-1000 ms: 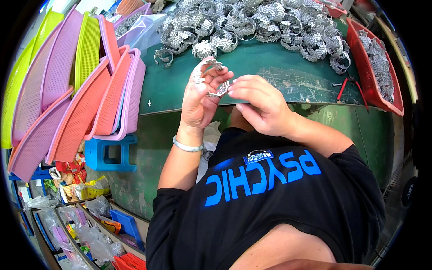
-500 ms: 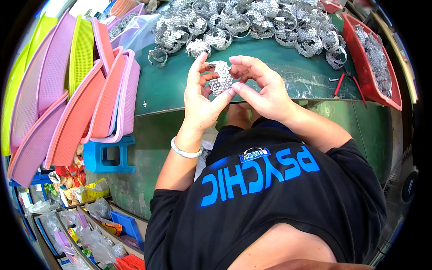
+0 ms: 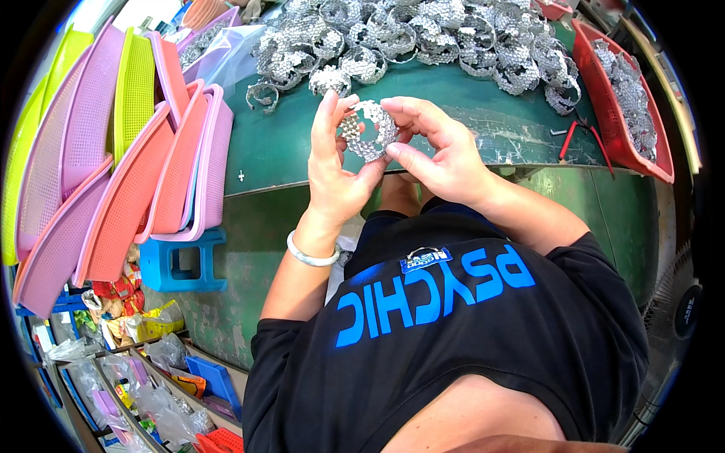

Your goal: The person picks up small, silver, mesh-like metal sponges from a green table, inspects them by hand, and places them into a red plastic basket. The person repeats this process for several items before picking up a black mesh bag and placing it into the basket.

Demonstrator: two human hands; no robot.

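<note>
Head view: silver mesh band [image 3: 384, 136], bent to a ring, is held up in front of wearer, over near edge of green table [image 3: 291, 147]. Held betw. both hands, its opening facing the cam, prob. so the ring shape is supported w/o squashing and the inside can be seen.

Grip: L hand [image 3: 332, 162] part-open, fingers curved round L side, thumb at lower rim. R hand [image 3: 445, 155] in a wide pinch, index near top rim, thumb at lower R. Both have hold of the band, apparently lightly; some L fingertips hidden, contact there n/c.

Surroundings: pile of similar bands [image 3: 423, 38] on far side of table, presumably for easy reach. Red-handled pliers [image 3: 567, 143] lie at R, beside red basket [image 3: 606, 113] of like pieces.
</note>
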